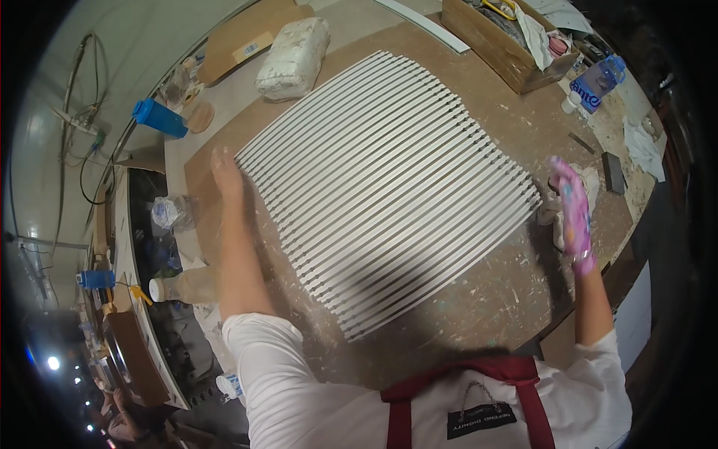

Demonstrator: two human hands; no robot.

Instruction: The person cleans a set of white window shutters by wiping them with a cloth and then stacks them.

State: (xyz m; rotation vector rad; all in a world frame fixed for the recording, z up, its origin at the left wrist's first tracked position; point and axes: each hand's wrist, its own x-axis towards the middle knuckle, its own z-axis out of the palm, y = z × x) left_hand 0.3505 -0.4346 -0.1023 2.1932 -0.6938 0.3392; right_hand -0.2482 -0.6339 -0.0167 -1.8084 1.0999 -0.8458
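A wide row of thin white strips (389, 187) lies flat in the middle of the brown work table (493, 299). The strips are long, narrow and straight, and they lie side by side with small dark gaps between them, so together they make a ribbed sheet. Their ends are pointed and form a zigzag edge on both sides.

The left hand (224, 170) is bare and lies open and flat, with the fingers stretched out, on the table at the left ends of the strips, touching the edge of the row. The right hand (572, 209) wears a pink patterned glove. It is at the right ends of the strips, just beside a crumpled whitish cloth (591, 183); I cannot tell whether it grips anything.

The table surface is rough and has many pale spots and smears. Behind the strips there is a lumpy white bag (294, 58), a flat piece of cardboard (239, 37) and a wooden box (497, 41) with rags inside. A blue bottle (159, 117) lies near the left edge, and a clear plastic bottle (598, 81) with a blue label lies to the right of the box.
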